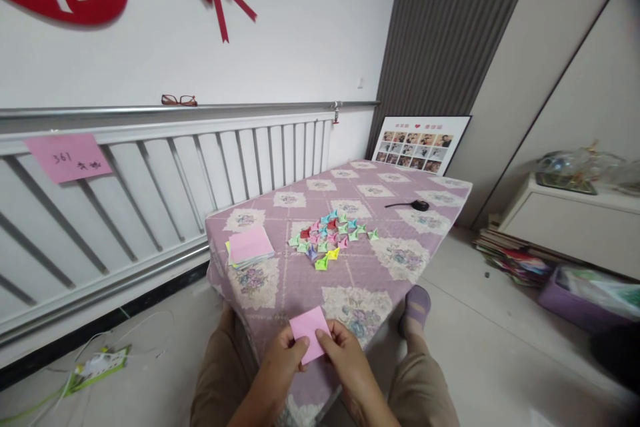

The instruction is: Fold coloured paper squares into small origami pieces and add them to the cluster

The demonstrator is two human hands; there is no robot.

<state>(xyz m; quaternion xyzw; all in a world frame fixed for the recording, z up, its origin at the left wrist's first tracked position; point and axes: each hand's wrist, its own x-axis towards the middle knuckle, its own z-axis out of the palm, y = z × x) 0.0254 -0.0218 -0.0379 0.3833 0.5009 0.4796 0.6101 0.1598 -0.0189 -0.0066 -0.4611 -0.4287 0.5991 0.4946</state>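
A pink square sheet of paper (309,328) is held up over the near edge of the table, tilted slightly. My left hand (289,352) pinches its left side, thumb on the front and fingers behind. On the right side my right hand (341,349) grips it the same way, thumb tip pressed on the sheet. Beyond, small folded paper pieces (323,247) in green, pink, red, blue, purple and yellow stand in a cluster on the cloth. To their left lies a stack of square papers (250,247) with a pink sheet on top.
A purple flowered tablecloth (300,293) covers the table. Toward its right edge lies a black object with a strap (419,205). A white radiator (250,160) runs along the left, with glasses (179,100) on the pipe above. A photo board (420,145) leans behind.
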